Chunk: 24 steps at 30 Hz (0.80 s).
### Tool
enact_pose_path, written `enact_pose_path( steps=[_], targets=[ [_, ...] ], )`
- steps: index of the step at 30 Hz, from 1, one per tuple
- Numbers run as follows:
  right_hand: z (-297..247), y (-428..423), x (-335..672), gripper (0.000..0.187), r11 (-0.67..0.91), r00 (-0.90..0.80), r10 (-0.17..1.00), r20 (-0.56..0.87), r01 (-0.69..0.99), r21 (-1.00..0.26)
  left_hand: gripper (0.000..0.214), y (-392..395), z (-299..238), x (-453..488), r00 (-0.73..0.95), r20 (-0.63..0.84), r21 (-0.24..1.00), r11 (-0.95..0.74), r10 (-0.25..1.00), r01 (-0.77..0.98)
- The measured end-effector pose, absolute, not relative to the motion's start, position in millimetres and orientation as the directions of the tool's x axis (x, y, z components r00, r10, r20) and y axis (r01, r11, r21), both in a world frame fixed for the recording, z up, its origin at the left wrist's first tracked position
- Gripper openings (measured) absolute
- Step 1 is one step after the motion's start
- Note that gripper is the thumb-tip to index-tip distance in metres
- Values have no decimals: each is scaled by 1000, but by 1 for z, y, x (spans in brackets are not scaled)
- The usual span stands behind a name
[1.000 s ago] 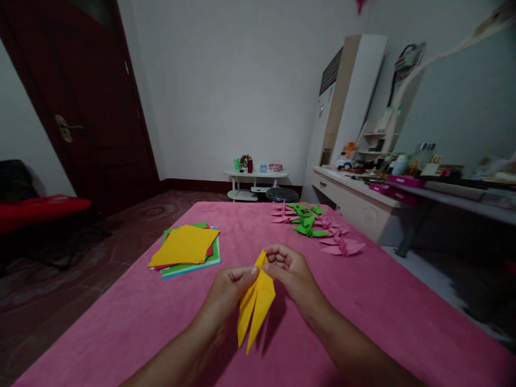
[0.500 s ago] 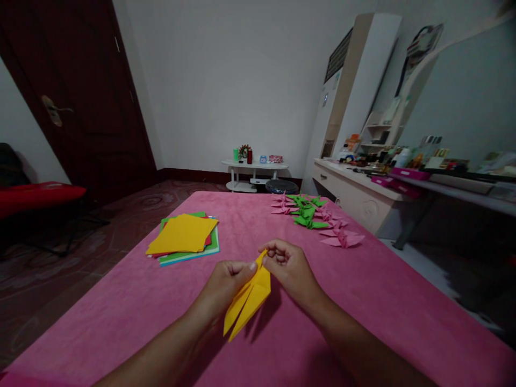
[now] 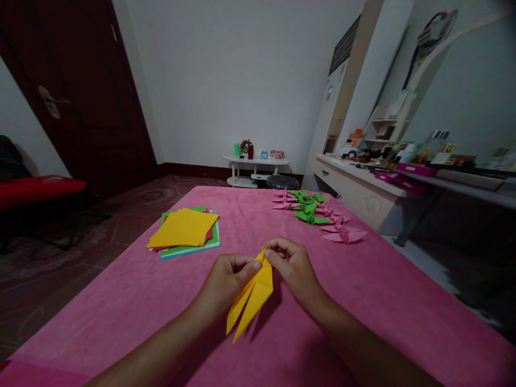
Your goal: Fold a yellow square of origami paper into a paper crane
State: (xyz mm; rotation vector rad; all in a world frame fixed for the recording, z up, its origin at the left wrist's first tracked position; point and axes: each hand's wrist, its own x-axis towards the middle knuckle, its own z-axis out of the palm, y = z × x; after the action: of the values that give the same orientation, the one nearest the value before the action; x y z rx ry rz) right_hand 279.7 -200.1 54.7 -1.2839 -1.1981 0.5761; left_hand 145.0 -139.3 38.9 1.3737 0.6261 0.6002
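A folded yellow origami paper (image 3: pixel 258 293) is held above the pink cloth, its two long points hanging down toward me with a slit between them. My left hand (image 3: pixel 230 279) pinches its left side, thumb on top near the upper end. With thumb and fingers closed, my right hand (image 3: pixel 291 266) grips the narrow top tip. The fingertips behind the paper are hidden.
A stack of coloured paper sheets (image 3: pixel 185 228), yellow on top, lies at the left of the pink-covered table (image 3: pixel 133 317). Several green paper cranes (image 3: pixel 309 212) and pink paper cranes (image 3: pixel 343 234) stand at the back right. Beyond is a dresser (image 3: pixel 355 185) with cosmetics.
My right thumb and fingers have closed in on the paper's top tip, covering more of it. The view has shifted slightly; both hands keep their hold.
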Motion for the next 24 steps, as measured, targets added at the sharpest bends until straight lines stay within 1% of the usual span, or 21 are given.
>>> enact_pose_path(
  steps=[3,6,12,16,20,21,24],
  targets=[
    [53,-201,279,10,266,349,876,334,229,-937,33,-141,37,145,689,0,998,43,725,-45],
    [51,-202,278,12,271,350,879,323,191,-943,32,-143,37,145,680,24,999,15,733,-51],
    [49,-204,278,16,262,352,886,302,158,-952,32,-144,38,144,668,60,997,-76,742,-6],
    [47,-205,277,19,260,341,891,299,158,-953,31,-145,37,144,650,78,994,-108,756,6],
    [46,-204,275,21,254,339,886,316,216,-943,29,-146,37,143,620,150,985,-170,770,-28],
    [46,-204,274,19,251,347,881,321,234,-939,30,-146,37,143,618,164,983,-181,769,-35],
    [45,-204,272,5,261,382,853,355,278,-925,33,-144,38,142,639,155,986,-158,753,-53]
  ],
)
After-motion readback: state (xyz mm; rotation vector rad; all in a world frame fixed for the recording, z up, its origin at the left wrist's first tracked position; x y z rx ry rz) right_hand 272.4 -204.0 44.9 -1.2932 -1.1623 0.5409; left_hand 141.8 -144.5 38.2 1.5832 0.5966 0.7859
